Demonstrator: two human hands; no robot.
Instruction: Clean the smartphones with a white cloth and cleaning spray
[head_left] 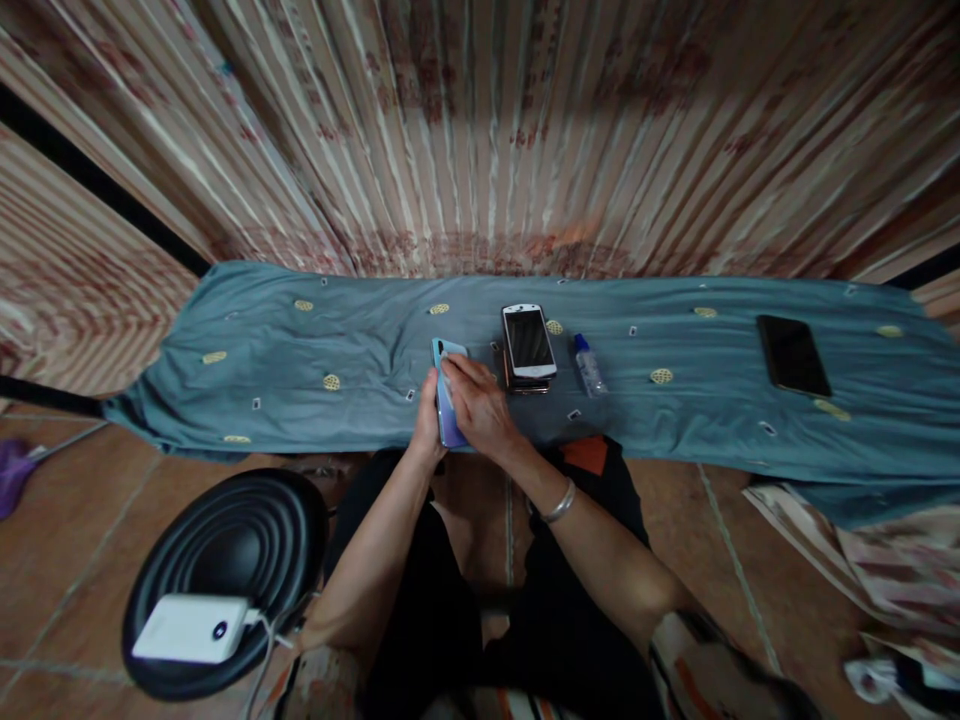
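A smartphone with a glossy blue-to-purple back (450,425) is upright in my left hand (427,420), which grips it along its left edge, at the front of the cloth-covered bench. My right hand (480,405) lies across the phone's back with its fingers together and bent. A small pale bit shows under those fingertips; I cannot tell what it is. Just right of my hands, a white smartphone (529,342) lies screen up on top of a stack of other phones. Beside the stack is a small clear bottle with a blue cap (589,368).
A dark phone (795,354) lies farther right on the teal patterned cloth (375,350). Striped curtains (480,130) hang behind the bench. At lower left, a white power bank (191,628) with a cable rests on a round black ridged stool (240,540).
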